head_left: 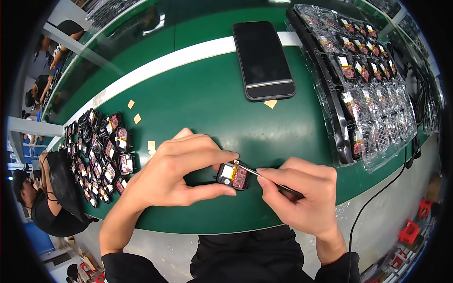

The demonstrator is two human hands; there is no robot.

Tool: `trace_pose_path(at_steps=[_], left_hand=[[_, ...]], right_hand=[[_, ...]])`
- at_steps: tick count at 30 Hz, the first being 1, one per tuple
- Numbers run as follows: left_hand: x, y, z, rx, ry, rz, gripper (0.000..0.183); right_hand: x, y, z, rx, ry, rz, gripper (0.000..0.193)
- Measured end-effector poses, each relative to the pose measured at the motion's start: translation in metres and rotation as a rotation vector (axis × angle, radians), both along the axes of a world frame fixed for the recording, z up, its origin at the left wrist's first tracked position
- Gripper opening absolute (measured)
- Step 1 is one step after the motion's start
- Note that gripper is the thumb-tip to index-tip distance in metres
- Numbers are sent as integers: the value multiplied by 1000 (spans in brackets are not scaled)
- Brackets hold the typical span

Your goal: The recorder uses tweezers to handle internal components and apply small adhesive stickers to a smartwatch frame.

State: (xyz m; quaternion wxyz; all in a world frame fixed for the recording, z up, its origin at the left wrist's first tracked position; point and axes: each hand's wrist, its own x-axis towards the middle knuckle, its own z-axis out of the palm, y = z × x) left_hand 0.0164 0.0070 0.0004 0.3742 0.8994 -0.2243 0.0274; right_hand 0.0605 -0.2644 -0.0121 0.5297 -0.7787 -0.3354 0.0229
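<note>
While the left hand (177,172) pinches a small black rectangular device shell (233,176) between thumb and forefinger, the right hand (302,195) works thin metal tweezers (264,177) into its open top. The shell lies flat on the green matte desk (207,99), directly between the two sets of fingers, its long axis running roughly left to right and its open face turned up, showing a red circuit board, a white patch and an orange strip. The left fingers are narrowed around the shell, wrist bent inward; the right fingers are closed on the tweezers, which slant up and left so that the tip meets the shell's upper edge. Both forearms enter from the lower edge in black sleeves. Beyond the left fingers lies a loose heap of similar small black shells (101,155), with tan paper squares (137,118) above them. Well beyond the right fingers rest a glossy black smartphone (263,59) and clear moulded plastic trays (373,85) of parts.
</note>
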Motion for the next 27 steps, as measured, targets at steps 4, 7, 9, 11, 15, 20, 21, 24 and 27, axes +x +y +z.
trace_pose_path(at_steps=[4, 7, 9, 11, 15, 20, 21, 24, 27], left_hand=[[0, -3, 6, 30, 53, 28, 60], [0, -3, 5, 18, 44, 47, 59], [0, -4, 6, 29, 17, 41, 57], [0, -3, 5, 30, 15, 33, 57], [2, -2, 6, 34, 32, 19, 55], [3, 1, 4, 23, 39, 10, 55], [3, 2, 3, 18, 39, 7, 55], [2, 3, 2, 21, 64, 1, 57], [4, 2, 7, 27, 70, -7, 57]], right_hand=[[-2, -3, -1, -22, -85, -23, 24], [-2, 3, -3, -4, -163, -75, 27], [-2, 4, -7, 2, -182, -67, 29], [-2, 5, -8, 7, -205, -57, 30], [0, 7, -9, 6, -249, -34, 30], [-1, 7, -8, 17, -270, -17, 29], [-1, 7, -8, 13, -263, -15, 29], [-1, 8, -8, 9, -258, -16, 29], [-1, 9, -10, 15, -274, -22, 29]])
